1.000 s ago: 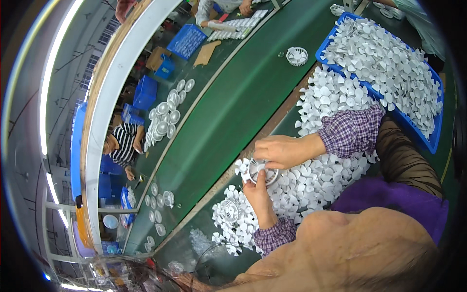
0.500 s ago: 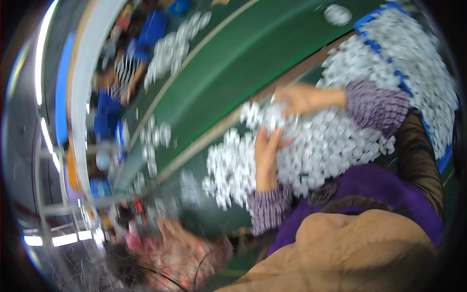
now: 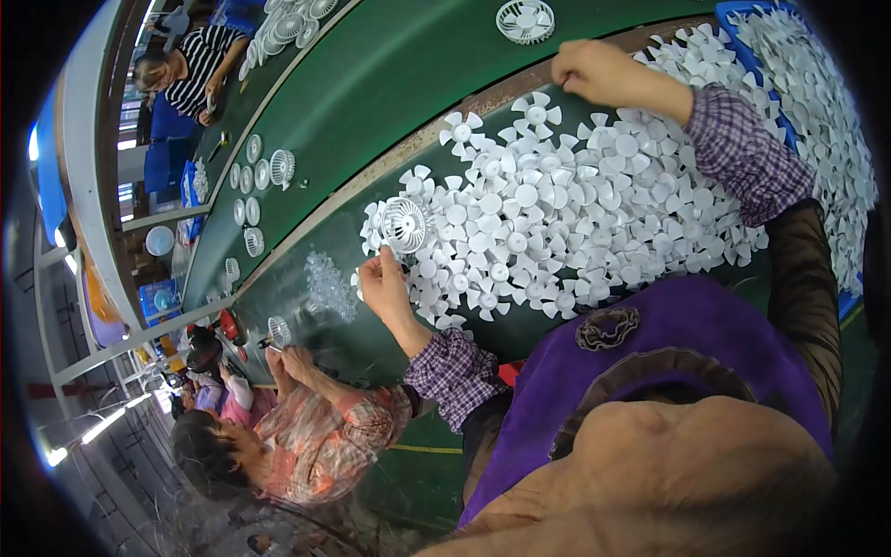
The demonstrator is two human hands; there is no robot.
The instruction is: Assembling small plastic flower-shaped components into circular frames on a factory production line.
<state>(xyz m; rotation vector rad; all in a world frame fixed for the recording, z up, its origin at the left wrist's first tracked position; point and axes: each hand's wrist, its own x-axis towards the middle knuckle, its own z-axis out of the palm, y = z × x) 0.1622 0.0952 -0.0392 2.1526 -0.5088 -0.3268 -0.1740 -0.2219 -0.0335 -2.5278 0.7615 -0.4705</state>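
Note:
My left hand (image 3: 385, 288) pinches the rim of a round white fan cage (image 3: 405, 226) with slotted sides, held over the left end of a large heap. The heap is made of small white fan blades (image 3: 575, 204) spread over the dark green worktable. Above the far edge of the heap is my right hand (image 3: 594, 72), its fingers curled together close to the table's brown edge strip. The undersides of those fingers are hidden, so whether anything is in them does not show.
A blue crate (image 3: 784, 121) of more fan blades stands at the right. Beyond the table runs a green conveyor belt (image 3: 399, 74) carrying another white fan cage (image 3: 525, 20). Clear small parts (image 3: 329, 286) lie left of the heap. A co-worker (image 3: 325, 427) sits at the left, handling a cage.
My hands, close together over the heap before, are now apart. The left has moved left with the fan cage, the right toward the far table edge. The view has turned and become sharper.

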